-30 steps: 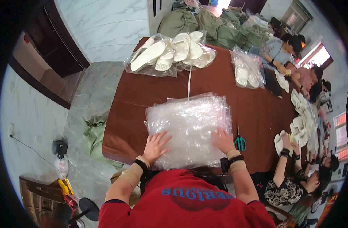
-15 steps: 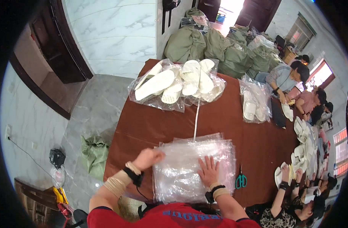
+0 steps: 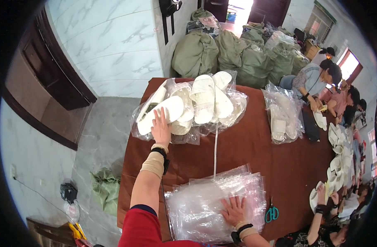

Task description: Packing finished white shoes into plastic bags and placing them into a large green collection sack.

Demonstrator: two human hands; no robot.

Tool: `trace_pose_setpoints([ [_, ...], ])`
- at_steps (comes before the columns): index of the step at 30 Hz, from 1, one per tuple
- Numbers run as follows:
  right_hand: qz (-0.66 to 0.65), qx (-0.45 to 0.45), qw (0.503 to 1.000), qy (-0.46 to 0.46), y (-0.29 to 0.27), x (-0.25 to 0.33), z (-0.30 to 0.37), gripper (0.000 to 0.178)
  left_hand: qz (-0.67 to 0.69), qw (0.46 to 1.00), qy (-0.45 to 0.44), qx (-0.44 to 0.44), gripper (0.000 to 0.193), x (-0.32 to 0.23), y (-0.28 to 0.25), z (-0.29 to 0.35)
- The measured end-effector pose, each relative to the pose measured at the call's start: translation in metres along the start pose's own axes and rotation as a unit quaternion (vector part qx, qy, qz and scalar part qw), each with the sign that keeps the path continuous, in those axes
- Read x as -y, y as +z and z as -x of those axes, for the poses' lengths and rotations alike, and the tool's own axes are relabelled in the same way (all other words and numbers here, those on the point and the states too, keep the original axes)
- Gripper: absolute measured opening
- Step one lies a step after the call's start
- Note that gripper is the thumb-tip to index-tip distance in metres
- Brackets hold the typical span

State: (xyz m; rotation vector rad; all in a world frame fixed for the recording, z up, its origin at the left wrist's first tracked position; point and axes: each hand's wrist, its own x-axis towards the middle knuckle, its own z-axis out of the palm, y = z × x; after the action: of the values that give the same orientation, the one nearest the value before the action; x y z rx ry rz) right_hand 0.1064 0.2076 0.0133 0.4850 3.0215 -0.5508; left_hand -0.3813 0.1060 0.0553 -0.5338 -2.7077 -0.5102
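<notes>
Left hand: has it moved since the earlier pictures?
Yes, the left hand went forward along the brown table, from the clear plastic bags to the white slippers.

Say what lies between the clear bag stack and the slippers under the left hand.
In the head view: brown tablecloth, a narrow white strip, and the left forearm above.

left arm (image 3: 146, 187) stretched forward, left hand (image 3: 161, 129) palm down; right hand (image 3: 234, 210) flat, splayed.
</notes>
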Motion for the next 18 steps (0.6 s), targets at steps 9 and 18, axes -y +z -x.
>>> trace_pose_setpoints([
  [9,0.012,-0.002,1.0,-0.009,-0.014,0.007,0.006,0.061,-0.041,0.998,-0.002,-0.037,0.031,0.101,-0.108,0.011],
  [18,0.025,-0.01,0.999,-0.025,-0.02,0.006,0.009,0.062,0.521,0.82,-0.228,0.067,0.03,0.039,-0.317,0.124],
])
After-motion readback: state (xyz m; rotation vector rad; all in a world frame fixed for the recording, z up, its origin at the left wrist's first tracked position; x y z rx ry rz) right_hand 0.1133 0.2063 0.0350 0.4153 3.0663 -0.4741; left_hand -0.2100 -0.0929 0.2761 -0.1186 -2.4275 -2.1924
